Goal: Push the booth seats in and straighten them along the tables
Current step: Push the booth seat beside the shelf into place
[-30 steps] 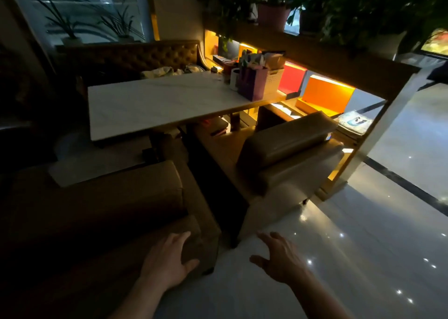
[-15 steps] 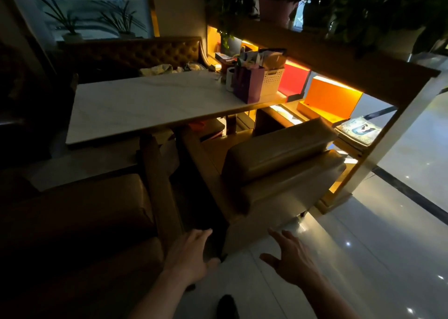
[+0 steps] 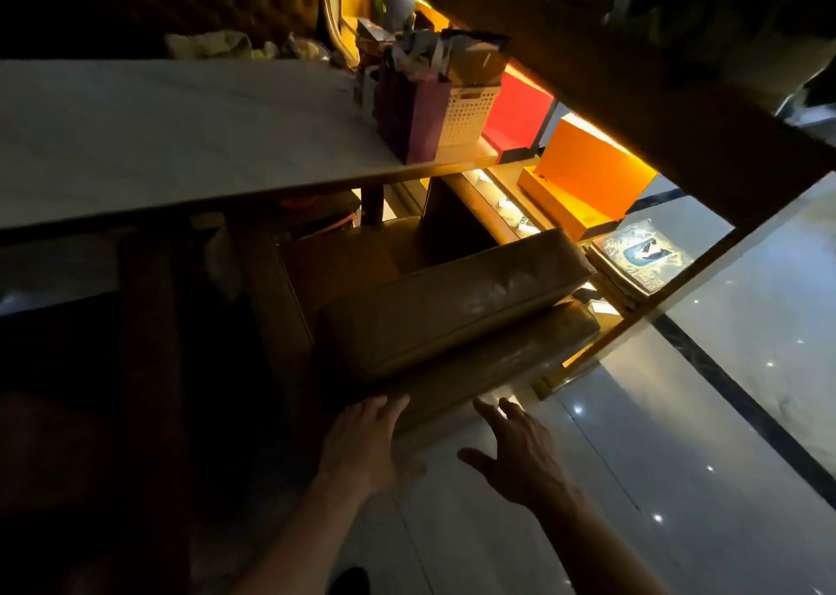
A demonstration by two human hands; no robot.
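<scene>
Two hands in frame, both spread open, gripping nothing; left hand (image 3: 362, 445) with fingertips at the near corner of the booth seat (image 3: 452, 323), right hand (image 3: 520, 454) just off its back, contact hard to tell; one tan booth seat lit, long axis running lower left to upper right, padded backrest facing the camera, cushion side toward the marble surface (image 3: 181, 133) and partly tucked under it; a second seat barely visible in the dark at left; one purple paper bag (image 3: 414, 119) and one white perforated basket (image 3: 466, 115) at the far right end of the surface; glossy floor (image 3: 678, 459) beneath.

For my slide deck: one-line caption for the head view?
Both open hands, left and right, reach for the tan booth seat beside the marble table.
</scene>
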